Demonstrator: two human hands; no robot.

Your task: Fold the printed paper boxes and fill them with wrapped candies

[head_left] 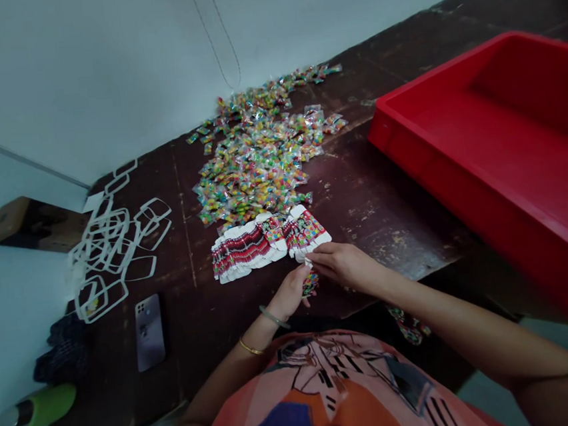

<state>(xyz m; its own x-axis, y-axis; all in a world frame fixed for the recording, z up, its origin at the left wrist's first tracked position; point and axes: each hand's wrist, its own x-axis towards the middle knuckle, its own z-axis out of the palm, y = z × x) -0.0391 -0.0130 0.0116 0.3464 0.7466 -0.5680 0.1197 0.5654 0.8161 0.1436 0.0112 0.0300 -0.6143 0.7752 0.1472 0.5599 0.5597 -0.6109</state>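
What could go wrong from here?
The small printed carton in the left hand might slip near the edge of the table. The right hand, close to the fanned cartons, could nudge them askew. Loose packets lie heaped just beyond those cartons and could slide among them.

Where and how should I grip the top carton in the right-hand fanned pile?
I'd pinch the top carton by its right edge, coming from the right with the right hand. Its printed face shows almost whole, while the others in the fanned pile show mostly as strips to its left, so the right edge looks easiest to lift.
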